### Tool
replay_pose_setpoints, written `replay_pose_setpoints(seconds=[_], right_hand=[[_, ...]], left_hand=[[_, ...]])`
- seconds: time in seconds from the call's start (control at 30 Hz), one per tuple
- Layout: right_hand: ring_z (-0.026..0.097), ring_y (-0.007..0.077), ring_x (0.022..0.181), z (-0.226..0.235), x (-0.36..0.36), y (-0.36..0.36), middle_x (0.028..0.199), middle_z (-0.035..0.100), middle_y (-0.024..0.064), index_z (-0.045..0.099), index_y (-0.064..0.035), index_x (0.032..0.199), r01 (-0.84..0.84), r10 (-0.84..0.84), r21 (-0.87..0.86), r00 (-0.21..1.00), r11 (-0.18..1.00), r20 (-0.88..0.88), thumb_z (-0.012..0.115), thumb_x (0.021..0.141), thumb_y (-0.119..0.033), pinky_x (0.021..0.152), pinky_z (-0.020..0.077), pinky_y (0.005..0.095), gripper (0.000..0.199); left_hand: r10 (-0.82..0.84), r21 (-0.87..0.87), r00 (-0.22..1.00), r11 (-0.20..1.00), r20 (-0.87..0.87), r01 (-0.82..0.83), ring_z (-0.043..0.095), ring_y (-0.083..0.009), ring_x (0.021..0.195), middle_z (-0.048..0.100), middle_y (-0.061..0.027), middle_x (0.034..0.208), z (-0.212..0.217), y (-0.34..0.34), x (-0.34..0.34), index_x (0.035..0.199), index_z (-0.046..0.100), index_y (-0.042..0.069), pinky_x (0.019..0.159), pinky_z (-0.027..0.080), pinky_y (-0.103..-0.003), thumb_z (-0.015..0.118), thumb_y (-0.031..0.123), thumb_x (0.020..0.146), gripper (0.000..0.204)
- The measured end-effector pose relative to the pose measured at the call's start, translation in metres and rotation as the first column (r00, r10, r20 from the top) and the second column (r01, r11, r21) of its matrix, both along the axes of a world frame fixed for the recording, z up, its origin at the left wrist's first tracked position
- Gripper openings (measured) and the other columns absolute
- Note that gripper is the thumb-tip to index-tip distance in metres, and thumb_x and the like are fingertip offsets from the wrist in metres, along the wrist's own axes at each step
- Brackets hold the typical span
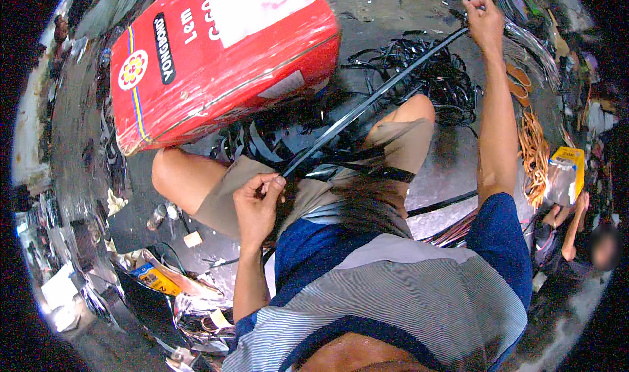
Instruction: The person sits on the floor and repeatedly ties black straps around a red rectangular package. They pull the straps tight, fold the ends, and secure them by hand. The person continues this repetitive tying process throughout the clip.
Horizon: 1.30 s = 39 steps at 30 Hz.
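A flat black strap (373, 102) is stretched at a slant across the space before me. Its near end is pinched between thumb and fingers of my left hand (257, 205), above my lap. Far off at the upper right, my right hand (483, 21) has its fingers closed on the strap's other end, with that arm reaching outward. Beyond my left knee a large red box (216, 87) rests tilted. Under and beside the strap lies a tangled heap of thin black strips (432, 77). More dark strips cross my lap between my bent legs.
To the right are brown sandals (519, 87), a bundle of tan cords (534, 149) and a yellow package (570, 166). Another person (567, 241) sits close by at the right edge. Plastic scraps and a yellow-blue packet (157, 279) litter the lower left.
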State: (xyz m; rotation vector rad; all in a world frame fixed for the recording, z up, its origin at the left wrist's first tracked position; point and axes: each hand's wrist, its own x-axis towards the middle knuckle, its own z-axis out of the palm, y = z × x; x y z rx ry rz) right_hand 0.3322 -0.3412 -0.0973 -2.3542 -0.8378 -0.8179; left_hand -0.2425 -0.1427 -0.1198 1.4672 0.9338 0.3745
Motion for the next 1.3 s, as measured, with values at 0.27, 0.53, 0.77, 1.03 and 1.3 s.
replay_pose_setpoints(seconds=[0.27,0.53,0.77,1.03,1.3], right_hand=[[0.072,0.0306,0.087,0.035,0.006,0.009,0.093,0.075,0.0151,0.068,-0.0079,0.107,0.089,-0.082,0.046,0.987,0.995,-0.139,0.071,0.091,-0.047,0.081,0.0547,0.0407,0.043],[0.070,0.0412,0.100,0.045,0.022,-0.012,0.105,0.074,0.0192,0.065,-0.0115,0.119,0.499,-0.510,-0.167,0.859,0.851,-0.033,0.056,0.095,-0.058,0.084,0.0542,0.0509,0.053],[0.070,0.0394,0.093,-0.110,-0.158,0.084,0.099,0.073,0.0204,0.076,-0.0046,0.097,-0.255,0.051,-0.287,0.822,0.923,-0.567,0.074,0.087,-0.036,0.083,0.0556,0.0479,0.033],[0.071,0.0303,0.084,-0.259,-0.361,0.120,0.089,0.074,0.0136,0.072,-0.0070,0.093,-0.540,0.731,0.598,0.049,0.592,-0.680,0.063,0.084,-0.014,0.080,0.0559,0.0422,0.015],[0.058,0.0122,0.074,-0.006,-0.335,0.068,0.081,0.061,0.0026,0.062,-0.0048,0.108,-0.772,0.659,0.395,0.041,0.498,-0.751,0.071,0.094,-0.016,0.068,0.0494,0.0298,0.019]], left_hand=[[-0.011,0.237,1.000,0.971,-0.009,0.013,0.046,-0.0041,0.057,0.056,0.0033,0.062,-0.011,0.000,0.011,0.070,0.064,0.000,0.052,0.037,-0.024,0.076,0.013,0.092,0.028],[-0.310,0.122,0.950,0.943,-0.018,0.310,0.053,-0.0109,0.060,0.061,-0.0018,0.065,-0.021,-0.016,0.037,0.072,0.065,0.001,0.060,0.045,-0.029,0.077,0.014,0.088,0.024],[-0.372,0.309,0.914,0.860,-0.163,0.405,0.061,-0.0211,0.070,0.063,-0.0084,0.074,-0.029,-0.022,0.044,0.078,0.064,0.001,0.069,0.050,-0.033,0.079,0.012,0.083,0.019],[-0.414,0.684,0.895,0.605,-0.167,0.408,0.061,-0.0360,0.114,0.059,-0.0173,0.127,0.007,0.002,0.066,0.130,0.060,0.007,0.097,0.050,-0.043,0.077,0.004,0.075,0.057],[-0.478,0.427,0.871,0.815,0.113,0.392,0.067,-0.0366,0.106,0.063,-0.0191,0.129,0.011,-0.009,0.059,0.152,0.043,0.011,0.091,0.055,-0.041,0.079,0.005,0.077,0.083]])
